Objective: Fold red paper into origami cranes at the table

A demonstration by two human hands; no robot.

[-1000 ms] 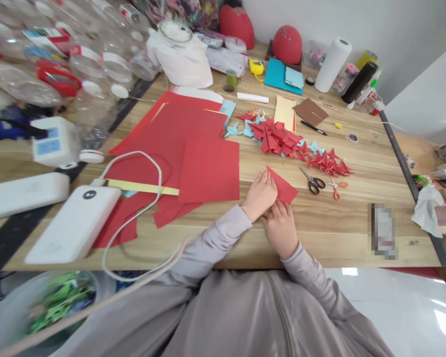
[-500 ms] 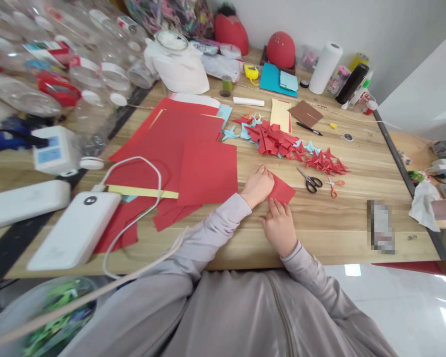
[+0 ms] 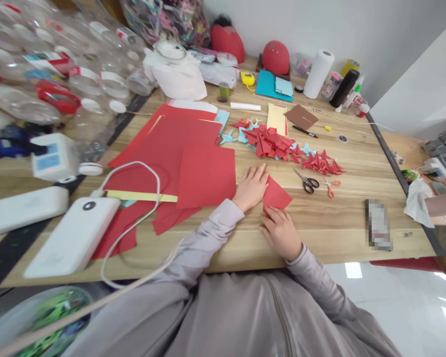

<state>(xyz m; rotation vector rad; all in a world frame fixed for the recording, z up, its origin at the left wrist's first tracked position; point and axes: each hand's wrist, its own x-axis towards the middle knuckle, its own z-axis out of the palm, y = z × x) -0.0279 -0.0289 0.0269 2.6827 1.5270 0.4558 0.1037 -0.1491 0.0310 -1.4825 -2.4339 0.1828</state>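
A small folded red paper [image 3: 277, 194] lies on the wooden table in front of me. My left hand [image 3: 251, 187] rests flat at its left edge, fingers spread and pointing up the table. At the paper's lower edge, the fingertips of my right hand [image 3: 282, 232] touch it, with the fingers apart. Left of my left hand is a larger red square sheet [image 3: 207, 176], on top of a stack of red sheets [image 3: 159, 148]. Folded red paper pieces [image 3: 269, 142] form a pile beyond my hands. Black scissors [image 3: 309, 184] and orange scissors [image 3: 331, 187] are to the right.
A white power bank [image 3: 72, 237] with a looped cable lies at the left, near many plastic bottles [image 3: 85, 79]. A phone [image 3: 378, 224] lies at the right. Another person's arm [image 3: 444, 204] shows at the right edge. A white roll [image 3: 319, 74] stands at the back.
My left hand has shifted left and its fingers have spread, uncovering more of the small red paper. My right hand has moved slightly down. The camera view has shifted a little.
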